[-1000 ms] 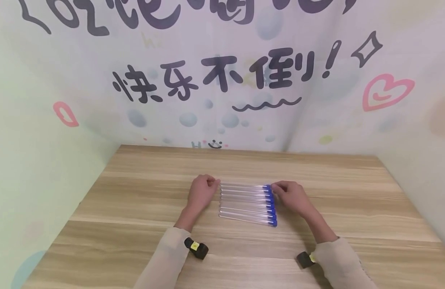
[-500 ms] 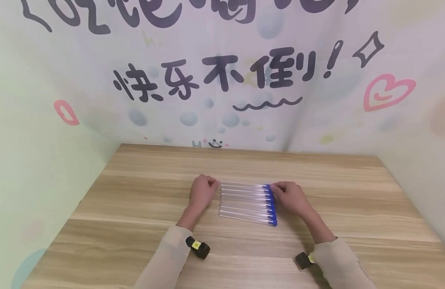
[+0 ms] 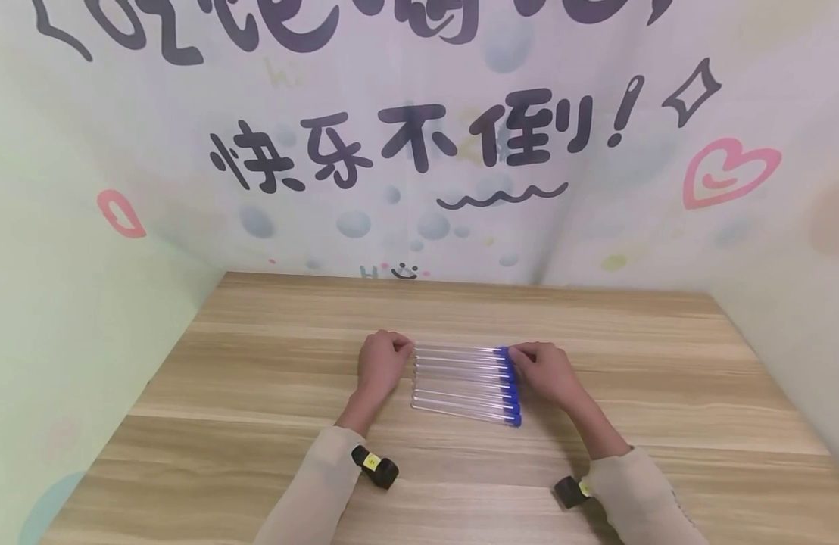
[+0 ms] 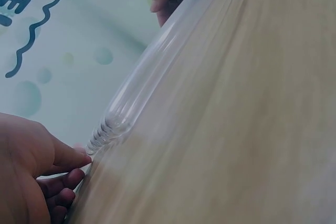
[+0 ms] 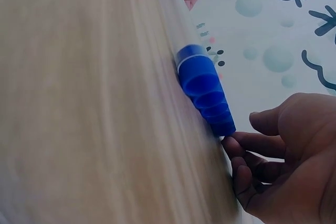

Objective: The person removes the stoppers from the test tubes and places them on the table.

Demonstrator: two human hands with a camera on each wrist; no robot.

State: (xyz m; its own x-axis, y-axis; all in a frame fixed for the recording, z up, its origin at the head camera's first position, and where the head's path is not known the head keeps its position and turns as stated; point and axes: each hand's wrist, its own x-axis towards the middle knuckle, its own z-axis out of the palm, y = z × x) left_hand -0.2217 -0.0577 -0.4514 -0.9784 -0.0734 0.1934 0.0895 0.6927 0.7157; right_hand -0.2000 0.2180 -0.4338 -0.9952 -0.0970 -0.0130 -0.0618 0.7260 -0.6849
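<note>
Several clear test tubes (image 3: 460,375) with blue caps (image 3: 510,386) lie side by side on the wooden table, caps to the right and rounded ends to the left. My left hand (image 3: 384,362) is at the rounded end of the farthest tube; in the left wrist view its thumb and forefinger tips come right to that end. At the farthest cap is my right hand (image 3: 545,371). The right wrist view shows its forefinger (image 5: 257,142) at the blue cap, the thumb raised apart and the other fingers loosely bent.
Beyond the wooden table (image 3: 290,454) hangs a pale cloth backdrop (image 3: 419,227) with dark lettering and coloured bubbles, and pale walls flank the table. A black wrist camera (image 3: 376,465) is strapped to the left sleeve, another black camera (image 3: 571,492) to the right one.
</note>
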